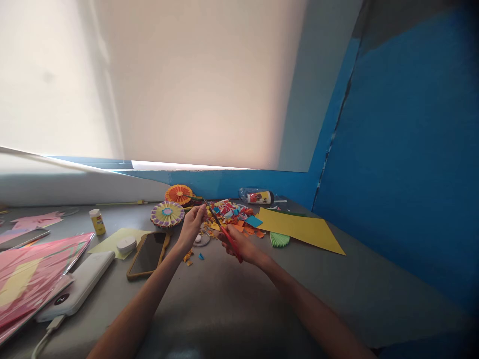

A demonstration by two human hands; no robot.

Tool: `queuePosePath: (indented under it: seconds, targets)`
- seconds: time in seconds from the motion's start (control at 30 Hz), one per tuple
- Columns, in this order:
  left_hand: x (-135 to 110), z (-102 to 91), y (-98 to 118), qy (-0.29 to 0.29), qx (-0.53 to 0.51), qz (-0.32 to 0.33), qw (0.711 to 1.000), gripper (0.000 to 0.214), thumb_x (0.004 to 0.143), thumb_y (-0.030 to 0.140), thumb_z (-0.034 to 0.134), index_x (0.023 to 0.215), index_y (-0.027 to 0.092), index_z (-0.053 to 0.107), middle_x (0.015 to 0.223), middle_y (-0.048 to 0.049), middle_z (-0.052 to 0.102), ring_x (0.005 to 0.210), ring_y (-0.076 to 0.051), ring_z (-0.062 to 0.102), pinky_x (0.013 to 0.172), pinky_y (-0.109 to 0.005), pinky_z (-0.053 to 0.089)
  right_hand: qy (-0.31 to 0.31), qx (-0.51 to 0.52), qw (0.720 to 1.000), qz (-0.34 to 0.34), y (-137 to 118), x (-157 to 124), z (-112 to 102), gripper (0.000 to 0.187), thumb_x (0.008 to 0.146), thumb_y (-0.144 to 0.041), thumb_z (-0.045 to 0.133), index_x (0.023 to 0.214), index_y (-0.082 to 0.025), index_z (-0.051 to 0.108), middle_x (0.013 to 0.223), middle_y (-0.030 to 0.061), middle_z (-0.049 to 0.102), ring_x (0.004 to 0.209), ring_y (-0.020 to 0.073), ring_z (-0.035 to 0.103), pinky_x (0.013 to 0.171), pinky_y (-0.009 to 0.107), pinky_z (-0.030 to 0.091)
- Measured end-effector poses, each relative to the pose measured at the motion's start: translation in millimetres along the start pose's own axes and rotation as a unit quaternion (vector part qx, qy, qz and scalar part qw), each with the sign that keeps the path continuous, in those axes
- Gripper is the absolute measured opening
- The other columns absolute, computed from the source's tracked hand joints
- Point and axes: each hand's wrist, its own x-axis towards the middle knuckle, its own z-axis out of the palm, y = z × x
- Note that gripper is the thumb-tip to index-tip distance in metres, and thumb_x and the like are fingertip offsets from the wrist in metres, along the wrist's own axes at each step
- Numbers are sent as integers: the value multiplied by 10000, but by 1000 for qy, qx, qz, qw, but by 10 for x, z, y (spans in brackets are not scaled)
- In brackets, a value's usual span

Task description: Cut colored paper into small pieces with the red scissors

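Red-handled scissors point(234, 245) are gripped in my right hand point(239, 240), their dark blades pointing up and away to the left. Close to the blade tips, my left hand point(192, 224) is closed in a pinch; what it holds, if anything, is too small to make out. Behind both hands lies a heap of colourful paper scraps point(228, 212), with a blue paper piece point(254, 221) at its right side. Two pleated paper rosettes sit left of the heap: an orange one point(178, 195) at the back and a yellow-and-purple one point(167, 214) in front.
Yellow paper point(303, 230) and a green pleated fan point(280, 240) lie on the right, a glue bottle point(261, 198) behind. Leftward are a phone point(148, 254), white earbud case point(126, 244), power bank point(80, 286), small yellow bottle point(98, 222) and pink paper pack point(26, 284). A blue wall point(404, 164) bounds the right.
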Motion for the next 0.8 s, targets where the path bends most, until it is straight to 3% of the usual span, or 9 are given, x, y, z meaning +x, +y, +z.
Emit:
queuePosePath:
  seconds: [0.23,0.63,0.8]
  targets:
    - [-31,-12,52,10,-9,-10,1000,356,793,504,566,686,169,513,630,30,456,566,-95,403,563,-208,345,-18,-9,999,31,128,90,-60,443,814,-650,408,854,-215,482,739,7,546,506,89,440,436,201,353]
    - [-22,-49,60,11,-10,-3,1000,345,801,493,560,709,161,528,634,29,451,573,-92,404,547,-199,334,-28,-43,998,29,-55,-57,21,449,794,-662,450,849,-217,464,632,-26,512,446,85,436,395,194,349]
    - [51,-167,132,29,105,-11,994,358,799,507,512,757,156,568,657,10,511,607,-122,461,579,-221,355,4,-12,1000,23,-45,-26,7,430,823,-639,391,831,-215,460,623,-18,517,446,96,454,400,205,353]
